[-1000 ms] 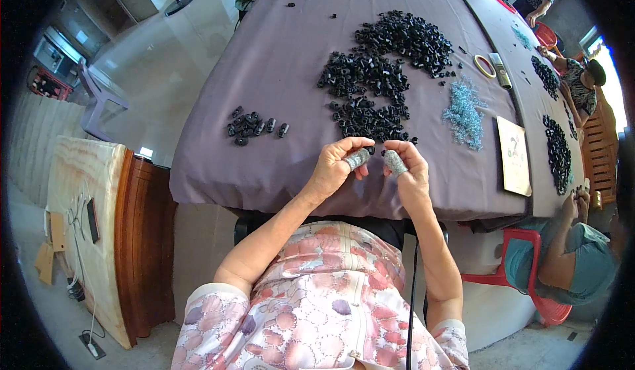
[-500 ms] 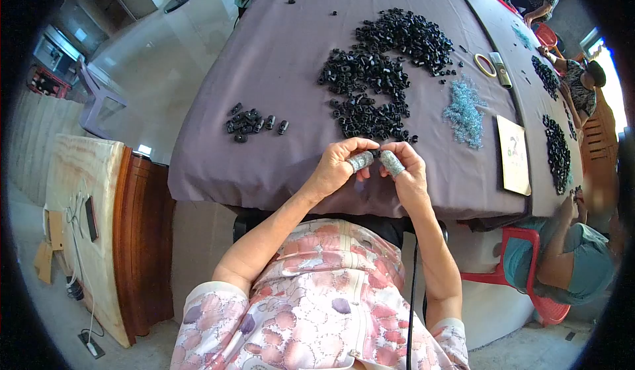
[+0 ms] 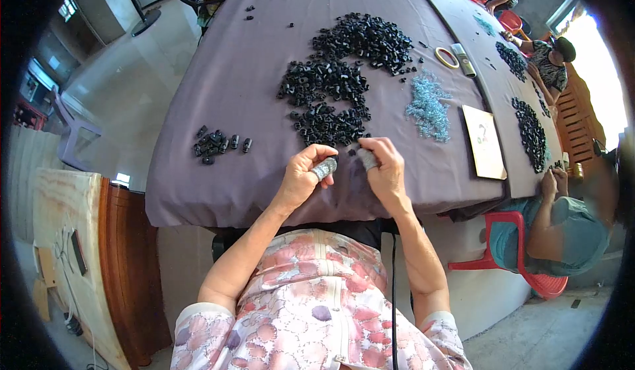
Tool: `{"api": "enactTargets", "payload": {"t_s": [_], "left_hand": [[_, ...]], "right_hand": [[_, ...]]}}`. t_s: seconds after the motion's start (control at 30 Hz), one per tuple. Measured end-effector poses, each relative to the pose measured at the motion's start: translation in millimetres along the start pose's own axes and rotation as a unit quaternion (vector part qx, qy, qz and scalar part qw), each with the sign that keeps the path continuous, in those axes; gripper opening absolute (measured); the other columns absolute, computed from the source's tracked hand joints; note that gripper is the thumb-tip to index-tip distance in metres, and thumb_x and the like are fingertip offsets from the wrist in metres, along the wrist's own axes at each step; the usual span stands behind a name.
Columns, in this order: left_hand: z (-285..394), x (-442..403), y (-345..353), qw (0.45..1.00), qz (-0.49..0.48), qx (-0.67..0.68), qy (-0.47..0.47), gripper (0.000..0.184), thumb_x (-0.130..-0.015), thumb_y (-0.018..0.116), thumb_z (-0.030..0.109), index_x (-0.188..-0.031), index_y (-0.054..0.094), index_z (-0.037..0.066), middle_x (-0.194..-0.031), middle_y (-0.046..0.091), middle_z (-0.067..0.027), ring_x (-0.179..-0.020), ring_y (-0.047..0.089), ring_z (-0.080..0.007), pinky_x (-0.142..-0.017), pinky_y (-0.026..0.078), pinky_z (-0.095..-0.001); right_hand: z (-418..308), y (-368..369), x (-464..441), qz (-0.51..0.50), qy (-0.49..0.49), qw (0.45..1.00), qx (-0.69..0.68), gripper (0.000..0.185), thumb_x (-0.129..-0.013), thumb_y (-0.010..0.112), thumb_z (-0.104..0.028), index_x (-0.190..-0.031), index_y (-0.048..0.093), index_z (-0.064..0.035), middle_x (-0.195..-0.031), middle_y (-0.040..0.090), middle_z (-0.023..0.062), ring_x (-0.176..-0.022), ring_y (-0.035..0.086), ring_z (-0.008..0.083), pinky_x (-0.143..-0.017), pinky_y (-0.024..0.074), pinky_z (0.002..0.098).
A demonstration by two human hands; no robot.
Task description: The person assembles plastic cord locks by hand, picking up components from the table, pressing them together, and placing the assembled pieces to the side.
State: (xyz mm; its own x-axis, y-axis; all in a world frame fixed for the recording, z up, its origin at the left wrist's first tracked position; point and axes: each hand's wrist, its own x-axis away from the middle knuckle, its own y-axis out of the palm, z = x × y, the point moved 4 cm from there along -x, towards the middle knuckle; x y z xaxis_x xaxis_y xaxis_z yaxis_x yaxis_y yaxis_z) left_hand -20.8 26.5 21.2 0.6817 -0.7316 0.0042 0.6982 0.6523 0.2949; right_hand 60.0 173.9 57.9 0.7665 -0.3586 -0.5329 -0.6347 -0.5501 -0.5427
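My left hand pinches a small black piece near the table's front edge, with a grey wrap round one finger. To its right, my right hand, also with a wrapped finger, has its fingertips closed by the lower end of a large pile of black pieces; whether anything is between them is too small to tell. The two hands are apart. A smaller group of black pieces lies to the left on the grey-purple cloth. Pale blue small parts are heaped to the right.
A flat card, a yellow tape ring and a tube lie on the right side. Several people sit around the table, with more black piles on the right. A marble-topped cabinet stands at the left.
My hands came together at the black piece, then moved apart, the right one now by the pile. The camera view has shifted, so the table's things appear further left.
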Motion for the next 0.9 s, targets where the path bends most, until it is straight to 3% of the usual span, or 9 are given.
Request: {"api": "enactTargets", "payload": {"t_s": [0.07, 0.2, 0.23, 0.37, 0.57, 0.67, 0.9], "left_hand": [[0.4, -0.3, 0.3, 1.0, -0.008, 0.009, 0.005, 0.02, -0.085, 0.045, -0.004, -0.1, 0.056, 0.004, -0.072, 0.055, -0.0009, -0.06, 0.053, -0.006, -0.052, 0.043, -0.0194], [-3.6, -1.2, -0.6, 1.0, -0.015, 0.01, 0.002, 0.018, -0.084, 0.049, -0.003, -0.099, 0.056, 0.004, -0.079, 0.056, -0.0003, -0.06, 0.053, -0.0051, -0.052, 0.043, -0.0182], [-4.2, -1.3, -0.4, 1.0, -0.015, 0.011, 0.002, 0.018, -0.084, 0.05, -0.003, -0.099, 0.056, 0.004, -0.079, 0.056, -0.0003, -0.06, 0.053, -0.005, -0.051, 0.043, -0.018], [-5.9, -1.7, -1.3, 1.0, -0.015, 0.004, 0.002, 0.018, -0.084, 0.05, -0.003, -0.099, 0.056, 0.004, -0.079, 0.056, -0.0003, -0.059, 0.053, -0.0048, -0.051, 0.042, -0.0178], [-3.1, -0.6, 0.7, 1.0, -0.008, -0.012, -0.004, 0.018, -0.083, 0.05, -0.004, -0.099, 0.056, 0.004, -0.079, 0.056, -0.0002, -0.059, 0.053, -0.0044, -0.05, 0.042, -0.0176], [-3.8, -1.1, 0.5, 1.0, -0.013, -0.011, 0.004, 0.019, -0.083, 0.049, -0.004, -0.099, 0.056, 0.004, -0.079, 0.056, -0.0004, -0.059, 0.053, -0.0045, -0.05, 0.042, -0.0176], [-6.1, -1.9, 0.2, 1.0, -0.015, -0.004, 0.004, 0.019, -0.084, 0.048, -0.005, -0.099, 0.056, 0.003, -0.077, 0.056, -0.0005, -0.059, 0.053, -0.0046, -0.05, 0.042, -0.0178]], "right_hand": [[25.5, -12.3, -2.0, 0.021, 0.079, 0.997, -0.004, 0.018, -0.075, 0.06, 0.001, -0.091, 0.062, -0.0046, -0.086, 0.059, 0.0111, -0.076, 0.059, 0.025, -0.064, 0.0465, 0.0311], [61.5, -49.0, -4.2, 0.093, 0.059, 0.982, 0.152, 0.021, -0.073, 0.055, 0.005, -0.091, 0.06, -0.0044, -0.088, 0.057, 0.0112, -0.081, 0.057, 0.0283, -0.07, 0.0456, 0.0349], [74.0, -54.7, -1.3, 0.078, 0.092, 0.974, 0.19, 0.026, -0.07, 0.053, 0.005, -0.093, 0.06, -0.0049, -0.09, 0.055, 0.0115, -0.087, 0.055, 0.0299, -0.075, 0.0442, 0.0373], [88.9, -67.3, 1.7, 0.091, 0.074, 0.95, 0.29, 0.027, -0.069, 0.053, 0.003, -0.093, 0.06, -0.0065, -0.091, 0.054, 0.0116, -0.088, 0.053, 0.0303, -0.077, 0.0432, 0.0391], [91.5, -67.7, 2.0, 0.077, 0.07, 0.95, 0.293, 0.026, -0.068, 0.052, 0.004, -0.09, 0.06, -0.0059, -0.089, 0.054, 0.0118, -0.088, 0.053, 0.0302, -0.077, 0.0429, 0.0384], [88.8, -69.7, -0.6, 0.076, 0.127, 0.969, 0.195, 0.025, -0.068, 0.052, 0.004, -0.09, 0.059, -0.0056, -0.087, 0.055, 0.0117, -0.088, 0.053, 0.03, -0.077, 0.0425, 0.0382], [93.5, -66.6, 0.1, 0.084, 0.092, 0.966, 0.228, 0.027, -0.067, 0.053, 0.002, -0.091, 0.061, -0.0076, -0.086, 0.056, 0.0097, -0.086, 0.053, 0.0294, -0.076, 0.0412, 0.0388]]}}
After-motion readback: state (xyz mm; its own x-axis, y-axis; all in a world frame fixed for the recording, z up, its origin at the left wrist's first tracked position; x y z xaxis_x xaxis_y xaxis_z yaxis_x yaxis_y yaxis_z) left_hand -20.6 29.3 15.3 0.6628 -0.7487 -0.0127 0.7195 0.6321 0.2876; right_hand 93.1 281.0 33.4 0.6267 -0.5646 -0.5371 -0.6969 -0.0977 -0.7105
